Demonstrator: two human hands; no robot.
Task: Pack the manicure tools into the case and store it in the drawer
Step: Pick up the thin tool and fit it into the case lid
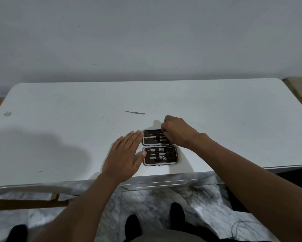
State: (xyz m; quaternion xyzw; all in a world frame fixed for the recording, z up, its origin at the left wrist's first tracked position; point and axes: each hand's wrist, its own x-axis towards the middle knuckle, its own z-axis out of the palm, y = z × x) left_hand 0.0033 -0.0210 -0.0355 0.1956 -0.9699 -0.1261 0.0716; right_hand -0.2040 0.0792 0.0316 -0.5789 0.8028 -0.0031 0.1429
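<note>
An open manicure case [159, 147] with a dark lining and metal rim lies flat on the white table [77, 137] near its front edge. Its near half holds clippers, a file and small scissors [170, 153] under a strap. Thin metal tools sit in the far half. My right hand [177, 131] is over the far half's right end, fingers curled and pinching a thin tool there. My left hand [125, 154] lies flat with straight fingers against the case's left side. One loose metal cuticle tool [135, 112] lies on the table behind the case.
A wall stands behind the table. The table's front edge shows a drawer front [157, 183] just below the case. Marble-patterned floor and my feet are beneath. A wooden piece [24, 202] sits low at the left.
</note>
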